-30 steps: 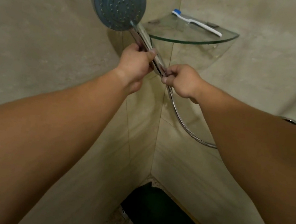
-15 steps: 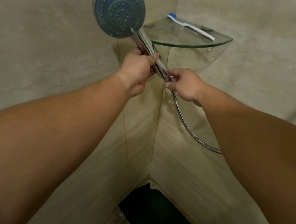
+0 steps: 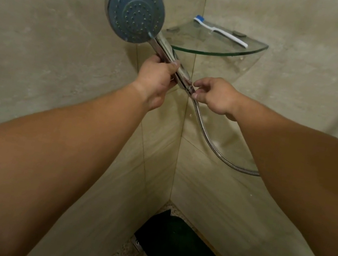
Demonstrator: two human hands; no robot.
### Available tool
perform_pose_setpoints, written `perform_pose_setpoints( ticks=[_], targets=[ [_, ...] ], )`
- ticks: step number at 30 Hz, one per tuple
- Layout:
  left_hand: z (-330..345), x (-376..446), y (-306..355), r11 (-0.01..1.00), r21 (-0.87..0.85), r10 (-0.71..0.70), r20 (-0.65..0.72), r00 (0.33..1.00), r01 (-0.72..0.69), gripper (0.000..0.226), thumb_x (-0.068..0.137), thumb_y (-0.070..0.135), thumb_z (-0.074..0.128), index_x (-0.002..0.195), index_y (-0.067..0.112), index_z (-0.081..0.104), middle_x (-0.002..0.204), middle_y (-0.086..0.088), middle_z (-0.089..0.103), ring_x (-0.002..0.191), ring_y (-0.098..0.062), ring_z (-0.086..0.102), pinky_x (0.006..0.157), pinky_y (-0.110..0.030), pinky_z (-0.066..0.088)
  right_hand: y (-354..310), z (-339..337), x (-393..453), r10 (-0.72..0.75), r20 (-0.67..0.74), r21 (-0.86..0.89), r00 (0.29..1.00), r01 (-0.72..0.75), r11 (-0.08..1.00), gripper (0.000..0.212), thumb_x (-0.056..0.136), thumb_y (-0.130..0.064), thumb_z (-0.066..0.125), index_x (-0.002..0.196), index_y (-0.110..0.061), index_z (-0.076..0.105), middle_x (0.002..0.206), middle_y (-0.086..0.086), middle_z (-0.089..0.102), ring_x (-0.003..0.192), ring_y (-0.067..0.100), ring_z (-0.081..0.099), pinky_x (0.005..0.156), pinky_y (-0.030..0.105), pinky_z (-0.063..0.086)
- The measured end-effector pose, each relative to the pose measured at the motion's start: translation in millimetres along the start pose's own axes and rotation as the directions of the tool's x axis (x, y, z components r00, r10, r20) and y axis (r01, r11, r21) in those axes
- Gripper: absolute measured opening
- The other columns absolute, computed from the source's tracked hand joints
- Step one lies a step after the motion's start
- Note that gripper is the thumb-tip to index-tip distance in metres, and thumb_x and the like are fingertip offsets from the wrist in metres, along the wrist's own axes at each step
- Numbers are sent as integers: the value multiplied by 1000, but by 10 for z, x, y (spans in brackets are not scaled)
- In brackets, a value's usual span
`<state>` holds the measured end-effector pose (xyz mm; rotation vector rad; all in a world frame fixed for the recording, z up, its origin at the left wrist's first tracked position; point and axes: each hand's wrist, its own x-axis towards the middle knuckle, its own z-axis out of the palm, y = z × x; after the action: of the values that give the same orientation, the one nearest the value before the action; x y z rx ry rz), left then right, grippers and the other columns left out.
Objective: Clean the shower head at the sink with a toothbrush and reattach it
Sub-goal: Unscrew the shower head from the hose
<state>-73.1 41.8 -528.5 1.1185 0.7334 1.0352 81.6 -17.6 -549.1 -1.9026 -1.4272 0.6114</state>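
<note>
Your left hand (image 3: 156,82) is gripping the chrome handle of the shower head (image 3: 136,12), raised at upper centre. Your right hand (image 3: 216,95) is pinching the hose (image 3: 211,144) where it meets the handle. Beyond, the toothbrush (image 3: 220,30) is lying on the glass corner shelf (image 3: 236,54).

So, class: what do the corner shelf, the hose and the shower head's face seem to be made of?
Corner shelf: clear glass, see-through with a greenish edge. Hose: probably metal, bright silver with fine ribbing. Shower head: face looks like matt blue-grey plastic or rubber dotted with nozzles; its handle is mirror-shiny, likely chrome plating.
</note>
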Motion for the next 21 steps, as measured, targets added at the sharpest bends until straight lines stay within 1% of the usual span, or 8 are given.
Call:
perform_pose_setpoints(
  ticks=[4, 7, 9, 11, 15, 18, 19, 21],
  targets=[
    [24, -3, -4, 1000, -13, -14, 8, 1000, 14, 14, 104, -1, 51, 101, 10, 58, 95, -9, 66, 84, -21, 68, 82, -35, 61, 14, 30, 2, -30, 8, 12, 1000, 30, 999, 40, 90, -14, 67, 129, -11, 60, 113, 9, 67, 106, 21, 62, 97, 26, 45],
    [33, 9, -27, 999, -22, -27, 6, 1000, 27, 15, 104, -1, 52, 99, 11, 58, 92, -7, 66, 80, -19, 68, 77, -34, 62, 8, 53, -11, -74, 15, -42, 997, 75, 996, 21, 91, -13, 64, 112, -10, 69, 100, 11, 70, 92, 21, 62, 83, 27, 48],
    [31, 15, -37, 999, -26, -31, 1, 1000, 31, 15, 104, -2, 52, 98, 11, 58, 92, -8, 66, 79, -19, 68, 74, -34, 62, 0, 54, -9, -75, -1, -71, 997, 75, 995, 16, 90, -13, 66, 104, -9, 71, 89, 9, 67, 82, 18, 58, 71, 24, 46],
    [36, 13, -41, 999, -32, -35, -1, 999, 35, 14, 104, -2, 52, 99, 11, 58, 93, -8, 67, 80, -20, 68, 80, -37, 62, 6, 55, 8, -55, -27, -53, 998, 54, 997, 15, 86, -14, 71, 101, -11, 70, 81, 3, 63, 76, 16, 56, 66, 21, 42],
    [52, -11, -30, 998, -40, -44, 9, 999, 44, 14, 104, -1, 52, 100, 10, 59, 93, -8, 67, 82, -21, 68, 95, -44, 58, 33, 30, 33, -32, -42, -9, 999, 32, 999, 29, 77, -14, 80, 102, -13, 65, 76, -2, 62, 71, 14, 56, 71, 23, 43],
    [37, -14, -7, 999, -34, -37, 7, 999, 37, 13, 104, -1, 52, 102, 10, 59, 97, -9, 67, 85, -22, 68, 91, -41, 60, 21, -10, 22, -21, 37, 102, 999, 17, 995, 51, 79, -9, 78, 126, -12, 59, 86, -1, 68, 80, 14, 62, 76, 23, 48],
    [35, -13, -2, 999, -32, -35, 3, 999, 35, 13, 104, -1, 52, 101, 10, 59, 97, -9, 67, 86, -21, 68, 89, -40, 61, 9, -19, 20, -22, 52, 95, 998, 17, 995, 50, 81, -9, 75, 128, -12, 58, 86, -3, 67, 82, 14, 62, 77, 22, 48],
    [41, -19, 10, 999, -33, -34, -2, 999, 34, 14, 104, -2, 52, 99, 10, 58, 95, -9, 67, 84, -21, 68, 87, -39, 61, -25, -24, 15, -49, 55, -19, 997, 50, 999, 32, 86, -11, 70, 117, -15, 66, 83, -5, 64, 82, 14, 60, 72, 20, 45]
  ],
)
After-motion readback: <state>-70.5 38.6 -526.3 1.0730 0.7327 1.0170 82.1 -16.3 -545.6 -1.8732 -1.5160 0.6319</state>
